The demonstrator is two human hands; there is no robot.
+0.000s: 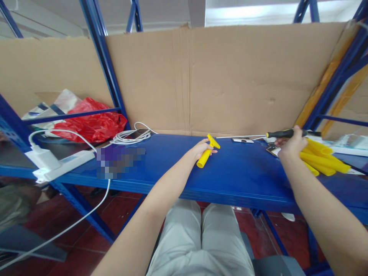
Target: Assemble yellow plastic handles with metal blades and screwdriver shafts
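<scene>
A yellow T-shaped plastic handle [204, 158] with a tube-like stem is gripped in my left hand [200, 148], just above the blue shelf top [166, 163]. Its crosspiece points away from me and the round end of the stem faces me. My right hand [291, 145] is closed around the back part of a long screwdriver [280, 134], which has a black and yellow grip. Its thin shaft points left along the back of the shelf. Several yellow plastic pieces [327, 164] lie in a pile beside my right wrist. A small dark, printed item [273, 150] lies partly under my right hand.
A tall cardboard sheet [230, 76] stands along the back. At left are a white power strip [69, 163], a coiled white cable [129, 137], a red plastic bag [94, 119] and a blurred patch. A small flat item [243, 140] lies near the screwdriver shaft. Blue posts [105, 57] frame the shelf.
</scene>
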